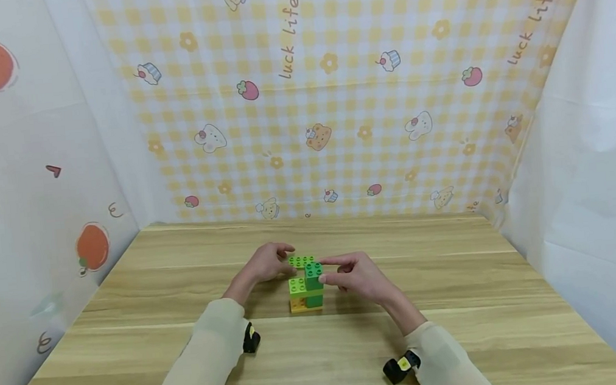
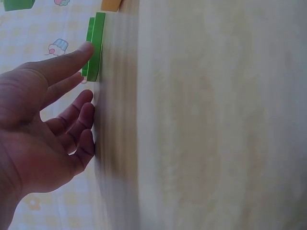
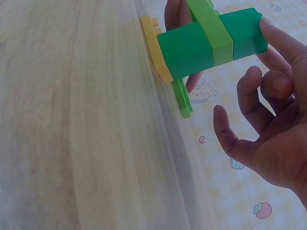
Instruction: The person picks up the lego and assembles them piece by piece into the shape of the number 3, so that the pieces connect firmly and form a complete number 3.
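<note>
Mid-table, a small block stack (image 1: 307, 290) stands on the wooden table (image 1: 462, 325), a person's two hands closing on it from either side. At the stack's 9 o'clock, the left hand (image 1: 266, 263) lies low with fingers straight and spread; the wrist view shows its index fingertip against the edge of a flat green plate (image 2: 95, 45), which lies on the table at the stack's 12 o'clock, the other fingers relaxed and holding nothing. At 3 o'clock, the right hand (image 1: 355, 276) reaches in with forearm angled from 5 o'clock, fingers loosely bent. Its index fingertip touches the top of the dark green block (image 3: 211, 40), the thumb hanging apart below; nothing is gripped. A yellow base (image 3: 156, 48) sits under the stack, a lime layer across the green column. Cream sleeves cover both forearms, each wrist wearing a black strap. Behind the table hangs a yellow checked cloth (image 1: 359, 90).
</note>
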A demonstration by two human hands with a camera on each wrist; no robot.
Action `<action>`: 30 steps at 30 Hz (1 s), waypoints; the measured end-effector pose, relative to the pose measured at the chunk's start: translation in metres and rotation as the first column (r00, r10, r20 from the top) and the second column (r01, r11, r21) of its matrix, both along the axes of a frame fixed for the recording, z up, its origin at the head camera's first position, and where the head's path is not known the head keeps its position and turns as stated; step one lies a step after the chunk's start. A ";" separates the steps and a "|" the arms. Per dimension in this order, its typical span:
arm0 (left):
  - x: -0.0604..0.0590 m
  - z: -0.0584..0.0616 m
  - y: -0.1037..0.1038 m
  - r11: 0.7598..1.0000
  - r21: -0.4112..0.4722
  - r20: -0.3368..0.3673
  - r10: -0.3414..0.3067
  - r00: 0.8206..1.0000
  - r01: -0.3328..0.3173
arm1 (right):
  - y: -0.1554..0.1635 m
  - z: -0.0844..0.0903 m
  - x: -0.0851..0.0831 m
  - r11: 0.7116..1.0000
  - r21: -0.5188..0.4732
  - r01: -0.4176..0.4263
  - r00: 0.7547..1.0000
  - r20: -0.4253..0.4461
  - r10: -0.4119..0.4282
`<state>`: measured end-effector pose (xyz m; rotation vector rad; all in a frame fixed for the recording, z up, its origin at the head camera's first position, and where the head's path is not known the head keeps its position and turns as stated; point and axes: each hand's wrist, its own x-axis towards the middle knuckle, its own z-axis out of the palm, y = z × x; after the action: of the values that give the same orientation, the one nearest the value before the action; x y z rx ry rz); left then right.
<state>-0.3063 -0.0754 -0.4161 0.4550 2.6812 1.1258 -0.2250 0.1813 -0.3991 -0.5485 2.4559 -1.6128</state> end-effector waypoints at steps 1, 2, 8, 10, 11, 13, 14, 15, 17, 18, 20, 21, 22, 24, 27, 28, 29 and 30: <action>0.000 0.000 0.000 1.000 -0.004 -0.003 -0.001 1.000 0.001 | 0.000 0.000 0.000 1.000 0.002 0.001 1.000 0.000 -0.001; 0.000 0.000 0.001 1.000 -0.007 -0.006 -0.003 1.000 0.003 | 0.000 0.000 -0.001 1.000 0.002 0.003 1.000 0.001 -0.003; 0.000 0.000 0.003 0.999 -0.031 -0.028 -0.014 1.000 0.013 | 0.000 -0.001 0.000 1.000 0.003 0.006 1.000 0.001 -0.006; -0.001 0.000 0.004 0.999 -0.038 -0.037 -0.013 0.999 0.012 | 0.000 0.000 0.000 1.000 0.005 0.007 1.000 -0.001 -0.007; -0.001 -0.001 0.004 0.999 -0.041 -0.041 -0.013 0.999 0.011 | 0.000 0.000 0.000 1.000 0.006 0.007 1.000 -0.002 -0.007; -0.001 -0.001 0.004 0.999 -0.049 -0.051 -0.014 0.999 0.011 | 0.000 0.000 0.001 1.000 0.006 0.008 1.000 -0.003 -0.008; -0.002 -0.002 0.004 0.998 -0.055 -0.058 -0.015 0.998 0.012 | 0.000 0.000 0.001 1.000 0.006 0.008 1.000 -0.001 -0.008; -0.002 -0.002 0.005 0.998 -0.059 -0.063 -0.016 0.998 0.012 | 0.000 0.000 0.001 1.000 0.006 0.008 1.000 0.001 -0.008; -0.002 -0.003 0.005 0.998 -0.068 -0.075 -0.017 0.997 0.012 | 0.000 0.000 0.001 1.000 0.006 0.010 1.000 0.004 -0.010; -0.002 -0.003 0.005 0.997 -0.071 -0.080 -0.018 0.997 0.012 | -0.001 0.000 0.000 1.000 0.007 0.011 1.000 0.006 -0.011; -0.002 -0.004 0.005 0.997 -0.073 -0.087 -0.014 0.996 0.008 | -0.001 -0.001 0.000 1.000 0.005 0.013 1.000 0.010 -0.013; -0.002 -0.005 0.006 0.997 -0.072 -0.089 -0.012 0.996 0.006 | -0.001 -0.001 0.000 1.000 0.005 0.014 1.000 0.011 -0.014; -0.002 -0.005 0.006 0.997 -0.072 -0.090 -0.011 0.996 0.004 | -0.001 -0.001 0.000 1.000 0.004 0.014 1.000 0.012 -0.014; -0.002 -0.005 0.006 0.997 -0.071 -0.092 -0.007 0.996 0.000 | -0.001 0.000 0.000 1.000 0.001 0.014 1.000 0.013 -0.014; -0.001 -0.005 0.006 0.997 -0.074 -0.096 -0.003 0.995 -0.004 | -0.001 0.000 0.001 1.000 -0.004 0.013 1.000 0.016 -0.012; -0.001 -0.006 0.006 0.997 -0.072 -0.099 -0.003 0.995 -0.004 | -0.002 0.000 0.001 1.000 -0.005 0.012 1.000 0.017 -0.012; -0.001 -0.006 0.005 0.998 -0.069 -0.101 -0.003 0.995 -0.004 | -0.002 0.001 0.001 1.000 -0.006 0.012 1.000 0.017 -0.012; -0.001 -0.006 0.005 0.998 -0.067 -0.102 -0.001 0.995 -0.006 | -0.002 0.001 0.002 1.000 -0.007 0.012 1.000 0.017 -0.012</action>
<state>-0.3069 -0.0703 -0.4217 0.5112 2.7977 1.0362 -0.2235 0.1793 -0.3985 -0.5198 2.4467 -1.6238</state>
